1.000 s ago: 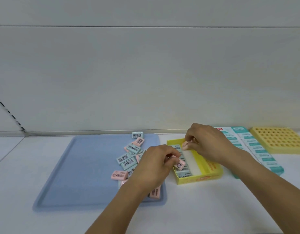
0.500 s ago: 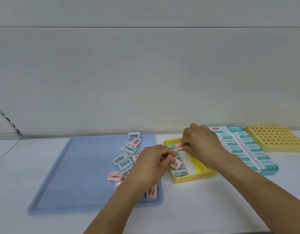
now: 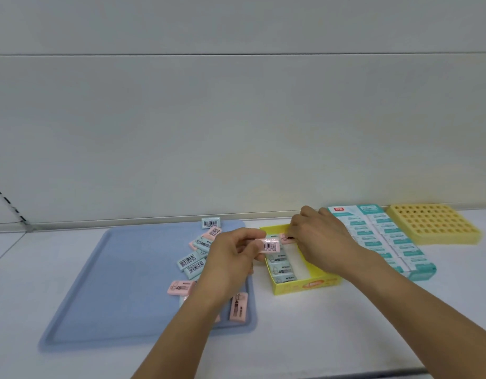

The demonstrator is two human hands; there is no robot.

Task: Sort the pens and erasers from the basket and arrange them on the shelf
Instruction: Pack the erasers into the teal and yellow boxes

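My left hand (image 3: 230, 265) pinches a pink eraser (image 3: 269, 245) with its barcode up, just over the left edge of the yellow box (image 3: 304, 287). My right hand (image 3: 322, 242) pinches a second pink eraser (image 3: 287, 238) at the far end of that box. Inside the box lies a row of blue-green erasers (image 3: 278, 265); its right half shows a white floor. Several loose pink and blue-green erasers (image 3: 192, 262) lie on the blue tray (image 3: 113, 283) to the left, partly hidden by my left hand.
A teal-and-white display carton of erasers (image 3: 384, 239) lies right of the yellow box. A yellow holder with a grid of holes (image 3: 433, 224) sits at the far right. One blue-green eraser (image 3: 210, 222) leans at the tray's back edge by the shelf wall.
My left hand has lifted its pink eraser up and turned it barcode-up near the box. My right hand stays at the box's far end with its pink eraser. The camera has shifted slightly.
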